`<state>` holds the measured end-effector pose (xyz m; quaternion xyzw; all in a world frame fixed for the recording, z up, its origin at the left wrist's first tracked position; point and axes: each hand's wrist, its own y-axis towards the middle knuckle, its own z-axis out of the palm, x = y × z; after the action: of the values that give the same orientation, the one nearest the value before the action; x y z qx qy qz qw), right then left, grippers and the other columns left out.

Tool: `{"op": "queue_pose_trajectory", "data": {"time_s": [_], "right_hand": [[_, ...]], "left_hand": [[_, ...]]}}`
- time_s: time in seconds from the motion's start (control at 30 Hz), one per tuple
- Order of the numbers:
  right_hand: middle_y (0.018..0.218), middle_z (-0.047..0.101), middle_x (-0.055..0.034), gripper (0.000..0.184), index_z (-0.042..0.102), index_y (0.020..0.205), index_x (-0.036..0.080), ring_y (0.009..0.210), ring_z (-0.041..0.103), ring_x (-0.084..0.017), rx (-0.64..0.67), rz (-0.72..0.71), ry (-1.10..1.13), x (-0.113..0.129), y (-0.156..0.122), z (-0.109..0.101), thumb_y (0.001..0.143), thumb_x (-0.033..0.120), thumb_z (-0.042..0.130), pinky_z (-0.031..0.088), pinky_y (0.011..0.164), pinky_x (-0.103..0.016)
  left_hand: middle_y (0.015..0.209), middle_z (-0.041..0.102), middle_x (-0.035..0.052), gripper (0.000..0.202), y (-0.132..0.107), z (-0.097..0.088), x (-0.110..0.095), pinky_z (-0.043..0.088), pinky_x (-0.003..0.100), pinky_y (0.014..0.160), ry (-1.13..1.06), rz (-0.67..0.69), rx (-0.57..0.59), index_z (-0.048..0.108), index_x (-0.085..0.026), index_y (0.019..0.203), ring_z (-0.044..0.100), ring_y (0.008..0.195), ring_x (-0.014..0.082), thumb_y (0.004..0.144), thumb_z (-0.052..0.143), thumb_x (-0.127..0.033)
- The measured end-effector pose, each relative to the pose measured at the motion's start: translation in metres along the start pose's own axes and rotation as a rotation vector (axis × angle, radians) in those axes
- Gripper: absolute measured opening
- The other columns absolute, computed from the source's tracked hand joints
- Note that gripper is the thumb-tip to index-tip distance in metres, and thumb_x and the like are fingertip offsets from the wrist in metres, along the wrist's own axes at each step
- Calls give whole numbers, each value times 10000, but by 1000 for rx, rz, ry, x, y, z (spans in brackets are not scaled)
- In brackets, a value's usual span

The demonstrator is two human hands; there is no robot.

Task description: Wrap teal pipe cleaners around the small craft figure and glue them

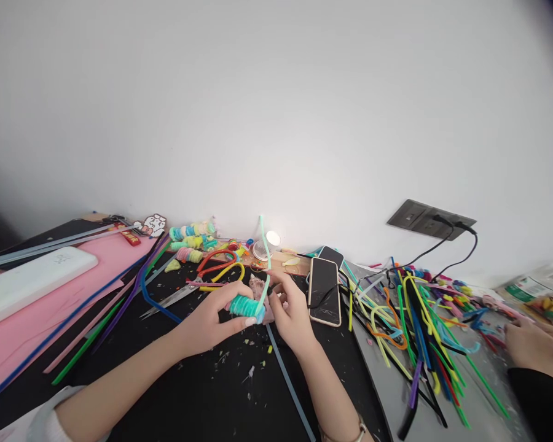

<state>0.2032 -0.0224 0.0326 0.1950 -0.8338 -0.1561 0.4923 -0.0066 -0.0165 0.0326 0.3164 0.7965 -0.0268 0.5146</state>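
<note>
My left hand (203, 322) is closed around a short roll wound with turquoise pipe cleaner (243, 306), with a bit of pink at its left end. From the roll's right end a loose pale green pipe cleaner strand (264, 242) stands up past my fingers. My right hand (295, 310) is closed with bent fingers against that strand, just right of the roll; its fingertips are partly hidden. Behind and below the right fingers lies a pale pink crumpled piece (258, 286). Scissors (169, 299) with red and yellow handles rest left of the roll, beyond my left hand.
Fuzzy rolls (192, 231) stand along the wall near a lit round lamp (273, 239). A phone (325, 291) lies right of my hands. Many pipe cleaners (424, 344) cover the grey surface, by another person's hand (534, 347). A white case (41, 279) sits on pink sheets (115, 261).
</note>
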Motion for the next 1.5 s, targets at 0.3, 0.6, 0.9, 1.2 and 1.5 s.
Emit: {"op": "queue_pose_trajectory", "data": {"time_s": [0.3,0.6,0.9,1.2,1.5], "right_hand": [[1053,715,-69,424,542,1276,208,791,646,-182,-74,47,-116,-10,0,1,869,113,476,494,712,-298],[1273,645,-128,541,599,1228,206,1159,553,-345,301,303,-728,-4,-1,-15,713,55,528,372,952,-516],[1190,705,-95,562,653,1239,212,1168,593,-299,342,195,-605,-13,2,-22,706,54,578,339,999,-475],[815,712,-45,197,694,886,197,738,636,-224,36,258,114,-23,10,-27,801,374,685,484,683,-329],[517,485,64,360,578,779,232,414,348,-94,185,411,494,-39,4,-28,753,534,773,264,425,-245]], "left_hand": [[897,580,-4,280,4,0,8,511,303,714,-287,-133,-136,569,-242,1015,585,792,186,902,627,-492],[1033,630,33,396,11,-7,18,523,346,842,-391,-187,-409,604,-237,1035,594,946,224,828,739,-547],[909,629,0,413,15,-7,35,518,268,756,-887,-186,-331,677,-247,983,569,806,151,747,869,-526],[1050,695,62,269,13,-23,37,548,347,790,82,-16,-407,635,-226,1059,655,971,255,891,668,-433],[1062,675,69,166,6,-21,46,551,362,895,521,354,-423,619,-228,1122,654,1007,244,983,528,-237]]}}
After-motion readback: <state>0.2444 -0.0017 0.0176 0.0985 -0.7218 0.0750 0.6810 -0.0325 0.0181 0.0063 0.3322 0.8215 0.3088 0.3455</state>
